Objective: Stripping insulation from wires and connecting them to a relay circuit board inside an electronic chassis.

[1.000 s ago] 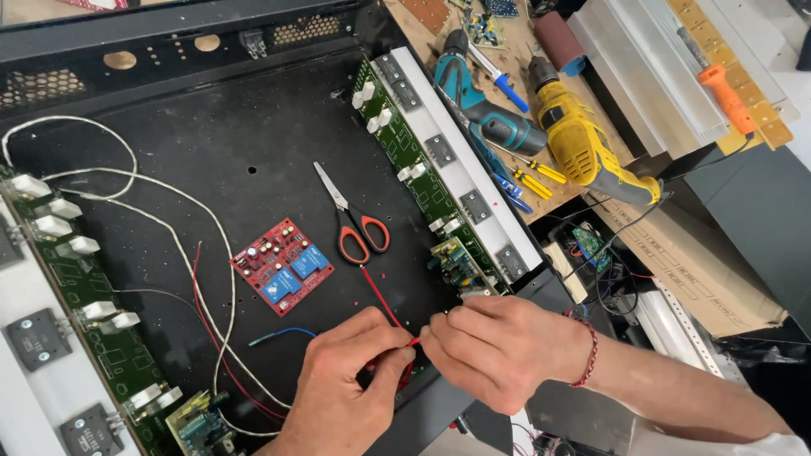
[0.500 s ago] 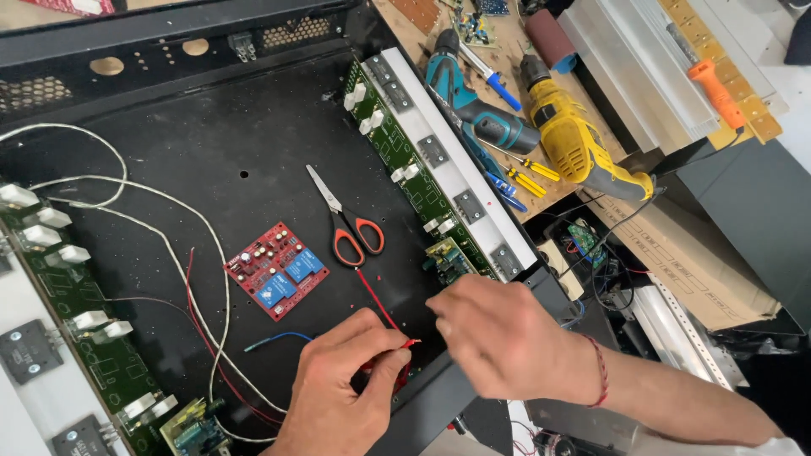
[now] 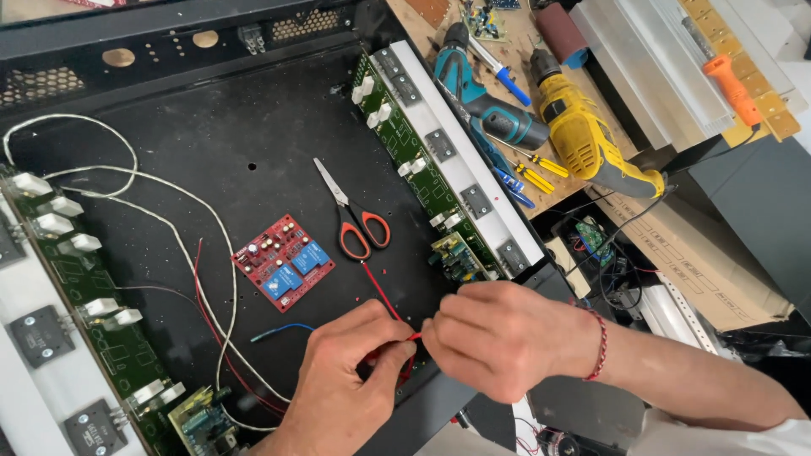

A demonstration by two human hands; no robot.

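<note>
Both hands, left hand (image 3: 346, 380) and right hand (image 3: 498, 338), pinching red wire (image 3: 382, 291) over black chassis floor (image 3: 245, 143) beside cluttered workbench (image 3: 439, 21).

- The left hand (image 3: 342, 380) and right hand (image 3: 498, 338) pinch a thin red wire (image 3: 382, 295) between their fingertips, over the black metal chassis floor (image 3: 220, 152).
- Red-handled scissors (image 3: 351, 215) lie just beside a small red circuit board with blue relays (image 3: 283, 262).
- A yellow power drill (image 3: 591, 143) rests on the wooden bench (image 3: 431, 13), well apart.

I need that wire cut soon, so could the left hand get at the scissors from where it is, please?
Probably yes: the scissors lie uncovered on the black chassis floor just beyond the left hand, though it pinches the red wire.
</note>
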